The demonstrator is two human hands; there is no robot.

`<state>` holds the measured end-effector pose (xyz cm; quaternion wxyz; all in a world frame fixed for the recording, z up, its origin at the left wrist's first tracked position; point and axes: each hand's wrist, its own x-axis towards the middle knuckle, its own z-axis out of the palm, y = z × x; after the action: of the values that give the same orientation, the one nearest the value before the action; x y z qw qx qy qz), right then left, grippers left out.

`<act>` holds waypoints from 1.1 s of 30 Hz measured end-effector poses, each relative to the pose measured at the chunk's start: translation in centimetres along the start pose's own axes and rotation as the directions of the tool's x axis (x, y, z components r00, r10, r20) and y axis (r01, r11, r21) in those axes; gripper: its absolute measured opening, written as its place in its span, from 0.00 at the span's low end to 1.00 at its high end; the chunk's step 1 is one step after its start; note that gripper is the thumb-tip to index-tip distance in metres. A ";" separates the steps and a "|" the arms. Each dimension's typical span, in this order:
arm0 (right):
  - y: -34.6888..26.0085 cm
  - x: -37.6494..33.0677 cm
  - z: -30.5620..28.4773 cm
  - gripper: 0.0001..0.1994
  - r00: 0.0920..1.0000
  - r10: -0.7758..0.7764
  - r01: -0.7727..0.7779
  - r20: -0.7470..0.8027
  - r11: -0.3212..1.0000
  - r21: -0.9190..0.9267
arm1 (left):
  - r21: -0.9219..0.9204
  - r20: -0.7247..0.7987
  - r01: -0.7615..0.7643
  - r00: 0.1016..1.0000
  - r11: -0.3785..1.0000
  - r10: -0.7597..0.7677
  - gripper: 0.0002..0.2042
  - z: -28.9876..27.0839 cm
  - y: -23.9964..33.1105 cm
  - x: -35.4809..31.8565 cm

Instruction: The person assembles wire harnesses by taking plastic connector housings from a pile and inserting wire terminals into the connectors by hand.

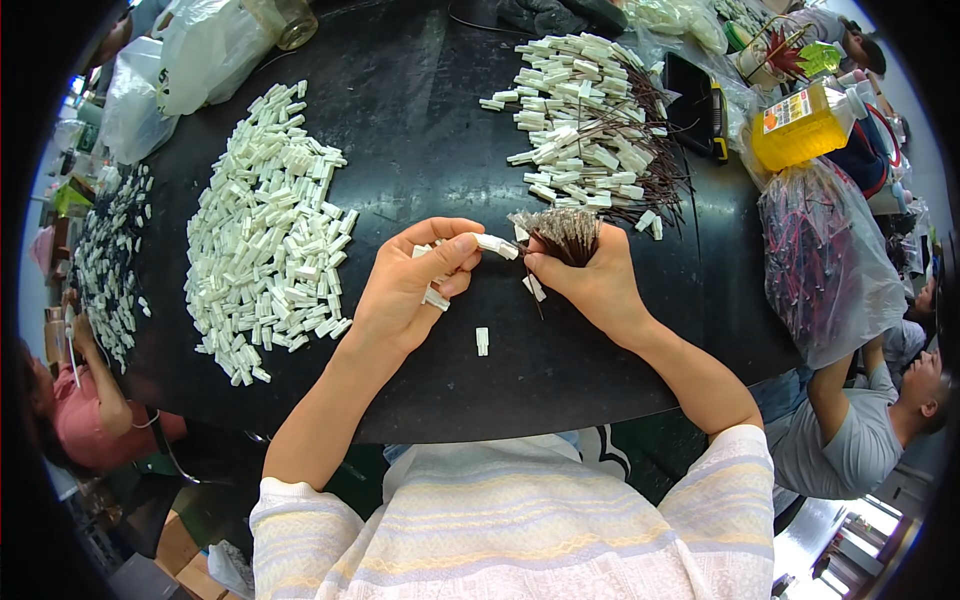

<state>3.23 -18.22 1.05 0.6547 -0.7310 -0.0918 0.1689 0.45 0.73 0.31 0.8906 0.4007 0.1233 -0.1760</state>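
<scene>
Fingers of the left hand [400,285] pinch a white connector [488,243], with further connectors [436,298] held against the palm. Those of the right hand [605,285] grip dark wires [571,238] just beside it. One loose connector [482,341] lies on the black tabletop [570,390], right of a connector pile [270,240].

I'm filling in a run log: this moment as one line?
left hand: holds white connectors; right hand: holds dark wire bundle; white connector pile: on black table, left side
</scene>
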 end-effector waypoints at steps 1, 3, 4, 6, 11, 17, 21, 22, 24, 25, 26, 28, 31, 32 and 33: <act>-0.1 0.0 -0.1 0.04 1.000 0.000 0.000 -0.001 1.000 0.000 | 0.001 0.000 0.000 1.000 1.000 0.000 0.08 0.0 0.0 0.0; -0.4 0.0 -0.2 0.04 0.998 0.067 -0.066 -0.019 0.996 0.051 | 0.116 -0.015 -0.058 0.998 0.992 0.060 0.08 0.2 -0.2 -0.2; -0.4 0.0 -0.3 0.04 0.998 0.067 -0.066 -0.019 0.996 0.052 | 0.117 -0.015 -0.058 0.998 0.991 0.060 0.08 0.3 -0.3 -0.3; -0.3 0.0 -0.3 0.04 0.998 0.055 -0.055 -0.001 0.996 0.072 | 0.212 -0.013 -0.104 0.994 0.972 0.110 0.07 0.4 -0.6 -0.3; 0.6 -0.1 0.2 0.05 0.999 -0.021 0.023 -0.034 0.998 0.060 | 0.321 -0.027 -0.108 0.992 0.941 0.123 0.08 0.5 -0.9 -0.2; 0.1 -0.1 0.2 0.04 1.000 0.004 -0.003 -0.026 0.998 0.059 | 0.341 0.001 -0.080 0.996 0.937 0.085 0.10 0.7 -0.4 -0.3; -0.2 0.1 -0.1 0.04 0.990 0.125 -0.105 -0.068 0.965 0.241 | -0.113 0.032 0.098 0.995 0.989 -0.095 0.16 0.8 1.0 0.4; -0.3 0.2 0.1 0.04 0.991 0.092 -0.062 -0.100 0.962 0.265 | -0.231 0.130 0.125 0.987 0.965 -0.096 0.18 -0.1 1.0 0.6; 0.0 0.3 0.2 0.04 0.988 0.094 -0.061 -0.120 0.966 0.253 | -0.201 0.037 0.120 0.993 0.972 -0.115 0.18 0.2 1.3 0.4; 0.2 0.2 0.1 0.04 0.985 0.100 -0.064 -0.142 0.969 0.240 | -0.173 -0.056 0.123 0.989 0.977 -0.135 0.17 0.3 1.4 0.3; 0.3 0.2 0.0 0.04 0.985 0.127 -0.097 -0.120 0.969 0.229 | -0.174 -0.054 0.124 0.989 0.977 -0.135 0.17 0.0 1.2 0.4; 0.4 0.2 0.2 0.04 0.987 0.102 -0.072 -0.124 0.972 0.225 | -0.129 0.062 0.076 0.996 0.989 -0.069 0.16 -0.8 1.0 0.4; 0.4 0.3 0.4 0.04 0.988 0.066 -0.038 -0.136 0.978 0.204 | -0.125 0.075 0.073 0.995 0.989 -0.064 0.14 -0.4 1.2 0.3; 0.4 0.3 0.4 0.04 0.989 0.056 -0.028 -0.139 0.982 0.189 | -0.125 0.077 0.077 0.995 0.989 -0.067 0.14 -0.5 1.1 0.3; 0.3 0.2 0.4 0.04 0.988 0.057 -0.029 -0.142 0.982 0.188 | -0.083 0.088 0.070 0.994 0.994 -0.063 0.14 -0.7 1.0 0.4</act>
<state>3.28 -17.80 0.67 0.7212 -0.6790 -0.0115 0.1368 1.15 1.85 0.38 0.9052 0.3498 0.1061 -0.2170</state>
